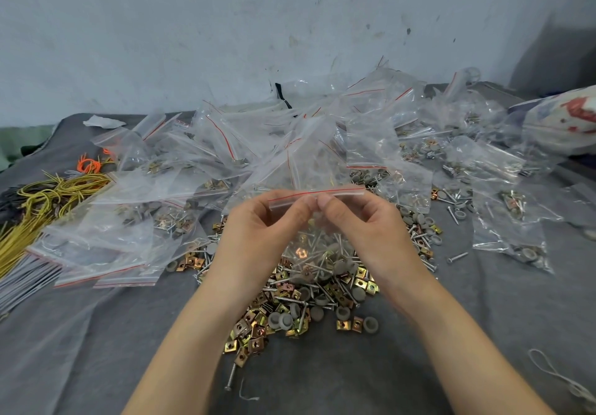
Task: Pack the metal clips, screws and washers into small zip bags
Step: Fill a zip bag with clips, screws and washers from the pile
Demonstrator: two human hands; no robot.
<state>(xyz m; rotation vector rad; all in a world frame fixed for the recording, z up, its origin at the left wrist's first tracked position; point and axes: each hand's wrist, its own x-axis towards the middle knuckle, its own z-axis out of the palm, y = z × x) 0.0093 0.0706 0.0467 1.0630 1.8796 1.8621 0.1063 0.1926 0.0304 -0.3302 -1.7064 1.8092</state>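
Grey cloth (pixel 129 334); zip bag (pixel 319 240) pinched between hands (pixel 258 227) (pixel 364 224).

I find nothing I can read here. The zip bag (pixel 322 237) up front shows only a plain red line, and the red print on the white sack (pixel 567 118) is blurred.

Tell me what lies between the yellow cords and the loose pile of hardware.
A heap of overlapping clear zip bags, several holding hardware, fills that stretch between the yellow cords and the loose pile, as the head view shows.
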